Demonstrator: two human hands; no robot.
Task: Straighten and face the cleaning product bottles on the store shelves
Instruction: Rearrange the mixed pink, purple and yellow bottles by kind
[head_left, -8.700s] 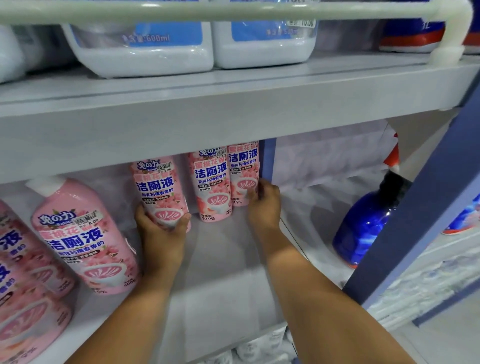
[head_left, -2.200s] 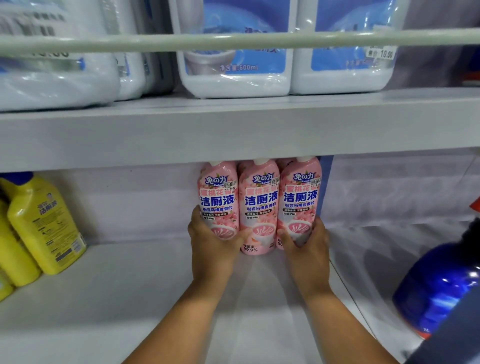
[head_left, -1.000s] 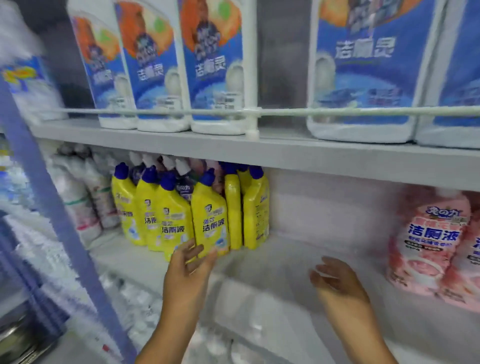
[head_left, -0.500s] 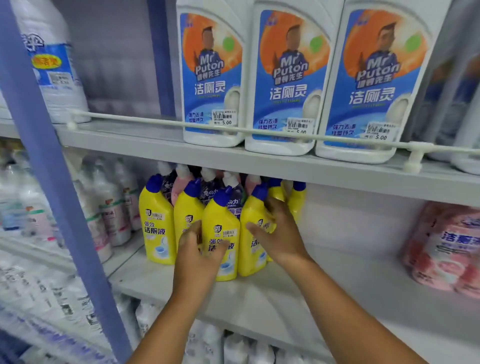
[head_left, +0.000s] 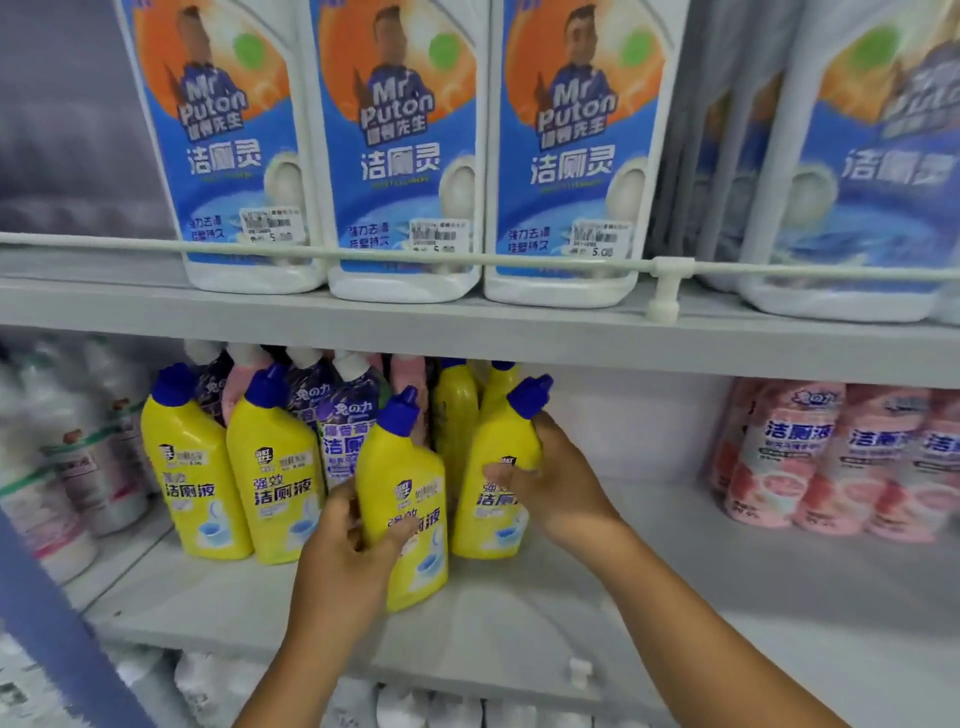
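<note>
Several yellow bottles with blue caps stand on the middle grey shelf (head_left: 675, 613). My left hand (head_left: 348, 551) grips one yellow bottle (head_left: 410, 499) pulled toward the shelf's front edge, label facing me. My right hand (head_left: 550, 478) grips a second yellow bottle (head_left: 493, 493) just to its right, which tilts with its cap leaning right. Two more yellow bottles (head_left: 195, 467) (head_left: 275, 478) stand to the left, labels forward. Purple and pink bottles (head_left: 343, 426) stand behind them, partly hidden.
Pink bottles (head_left: 795, 457) stand at the right of the same shelf. Large white-and-blue bottles (head_left: 400, 156) line the upper shelf behind a white rail (head_left: 670, 270). Blurred white bottles (head_left: 78, 457) stand at left beside a blue upright (head_left: 52, 639).
Both hands moved from the pink bottles at right to the yellow bottles at left. Since half a second ago the left-hand bottle has come forward and the right-hand bottle has tilted.
</note>
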